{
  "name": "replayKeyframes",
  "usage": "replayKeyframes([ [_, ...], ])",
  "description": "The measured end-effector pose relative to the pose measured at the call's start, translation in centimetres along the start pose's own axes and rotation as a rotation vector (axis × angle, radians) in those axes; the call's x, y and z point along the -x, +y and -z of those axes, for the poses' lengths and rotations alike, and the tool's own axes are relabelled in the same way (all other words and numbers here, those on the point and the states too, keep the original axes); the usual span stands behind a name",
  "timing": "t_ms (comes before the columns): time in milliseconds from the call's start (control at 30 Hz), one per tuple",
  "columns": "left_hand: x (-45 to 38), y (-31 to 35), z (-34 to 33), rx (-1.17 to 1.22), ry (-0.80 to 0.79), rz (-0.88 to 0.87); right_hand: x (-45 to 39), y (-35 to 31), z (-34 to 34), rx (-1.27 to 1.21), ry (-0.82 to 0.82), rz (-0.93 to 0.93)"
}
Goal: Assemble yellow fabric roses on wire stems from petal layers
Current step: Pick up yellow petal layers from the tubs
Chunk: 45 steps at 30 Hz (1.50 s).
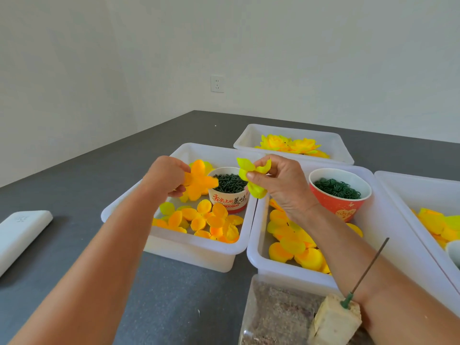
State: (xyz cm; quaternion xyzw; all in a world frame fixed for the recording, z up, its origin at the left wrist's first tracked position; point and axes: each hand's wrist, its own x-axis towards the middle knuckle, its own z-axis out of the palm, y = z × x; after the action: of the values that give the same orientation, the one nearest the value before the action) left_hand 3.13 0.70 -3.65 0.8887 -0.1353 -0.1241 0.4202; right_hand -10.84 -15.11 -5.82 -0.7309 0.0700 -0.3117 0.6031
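1. Left hand [166,175] pinching an orange-yellow petal layer [199,181] above the left tray [174,241]
2. Right hand [281,183] gripping a lime-yellow petal layer [249,170] just beside the white cup [229,197]

Four white trays [174,247]; two paper cups [339,202] of green parts, a third cup's rim at right; two finished roses [290,143]; one wire stem [368,267] in one foam block [331,322]; two hands [286,185], each holding one petal layer [199,183].
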Motion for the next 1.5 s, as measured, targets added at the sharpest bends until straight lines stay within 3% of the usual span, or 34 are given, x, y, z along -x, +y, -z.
replayKeyframes([
  [100,0.4,-0.5,1.2,-0.466,-0.152,-0.098,0.0,0.0,0.0,0.031,0.009,0.000],
  [200,1.4,-0.3,1.3,-0.625,-0.405,-0.037,0.2,0.1,0.0,0.010,-0.013,-0.026],
  [300,1.7,0.2,1.0,-0.811,-0.350,-0.188,0.2,0.2,0.0,-0.002,-0.031,-0.050],
  [367,1.7,0.8,0.6,-0.560,-0.285,-0.329,0.1,0.3,0.0,0.007,-0.033,-0.058],
  [467,2.2,1.8,-0.9,0.085,-0.437,-0.329,0.1,0.3,0.1,0.017,-0.048,-0.089],
  [600,2.2,1.9,-2.7,0.480,-0.474,-0.239,0.4,0.1,0.3,-0.019,-0.091,-0.152],
  [700,1.9,1.7,-3.1,0.630,-0.478,-0.168,0.3,0.0,0.6,-0.011,-0.067,-0.189],
  [1200,1.5,1.2,-2.8,0.530,-0.403,-0.142,0.3,0.2,0.8,0.132,0.026,-0.262],
  [1300,1.4,0.9,-2.6,0.358,-0.353,-0.105,0.5,0.0,1.3,0.101,0.067,-0.272],
  [1500,0.8,0.2,-3.2,-0.220,-0.261,-0.114,0.6,-1.4,4.6,0.042,0.143,-0.296],
])
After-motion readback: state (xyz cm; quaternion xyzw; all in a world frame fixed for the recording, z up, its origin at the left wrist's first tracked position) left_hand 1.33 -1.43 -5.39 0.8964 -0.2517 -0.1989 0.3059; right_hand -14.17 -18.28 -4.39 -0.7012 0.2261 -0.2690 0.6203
